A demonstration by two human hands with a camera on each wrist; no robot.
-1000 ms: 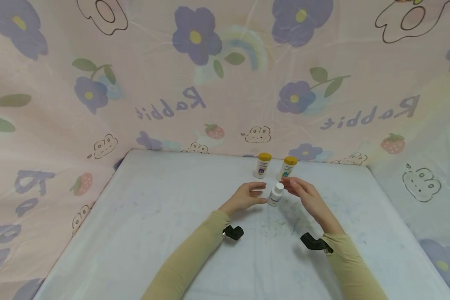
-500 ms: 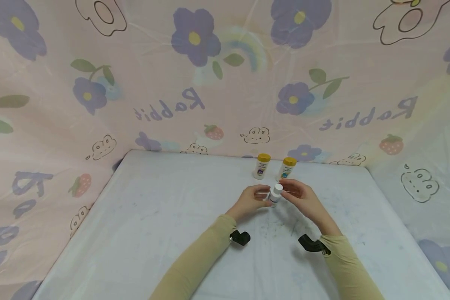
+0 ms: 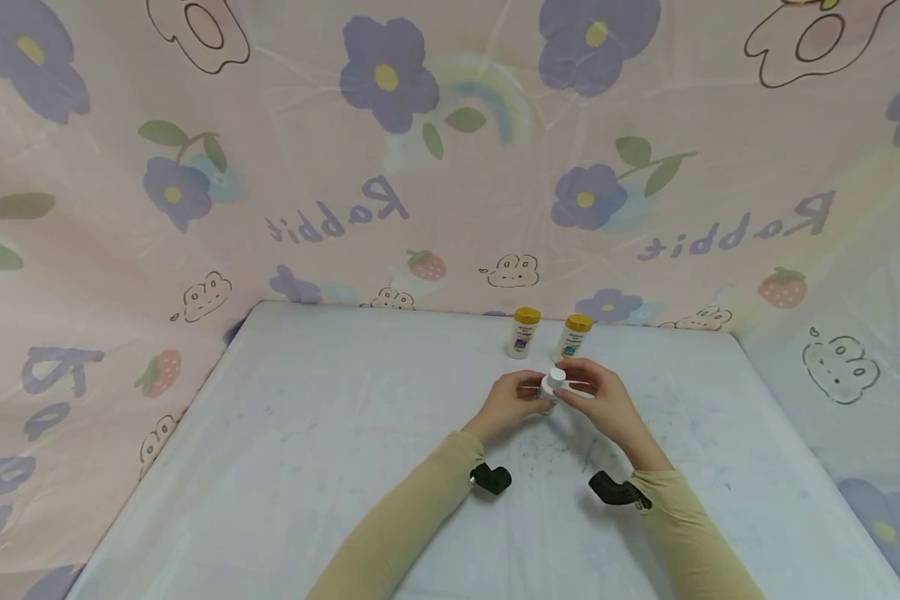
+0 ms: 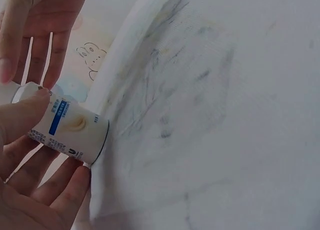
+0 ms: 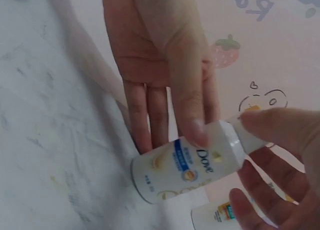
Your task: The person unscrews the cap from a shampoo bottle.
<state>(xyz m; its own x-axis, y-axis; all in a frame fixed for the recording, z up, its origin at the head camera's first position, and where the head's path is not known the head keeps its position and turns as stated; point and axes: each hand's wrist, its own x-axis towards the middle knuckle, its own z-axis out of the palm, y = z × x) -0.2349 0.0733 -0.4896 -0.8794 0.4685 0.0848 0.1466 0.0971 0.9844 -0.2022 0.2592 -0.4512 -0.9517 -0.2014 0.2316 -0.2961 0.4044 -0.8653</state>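
From the left, we see the left hand (image 3: 512, 398) in its beige sleeve (image 3: 420, 508), thumb and fingers wrapped around the body of a small white plastic bottle with a blue-banded Dove label (image 5: 175, 165). Just beyond, on the far side of the white-covered table (image 3: 345, 400), stands a white round bottle with a yellow lid (image 3: 521, 337). Our Dove bottle is between the two hands, near upright; its twin-lidded neighbour, another yellow-topped white bottle (image 3: 574, 337), stands far right. Rightmost, the right hand (image 3: 603, 400) pinches the Dove bottle's white cap (image 3: 557, 377).

Yellow-capped bottles (image 3: 521, 337) beyond hands (image 3: 508, 402), table (image 3: 345, 400) free leftward
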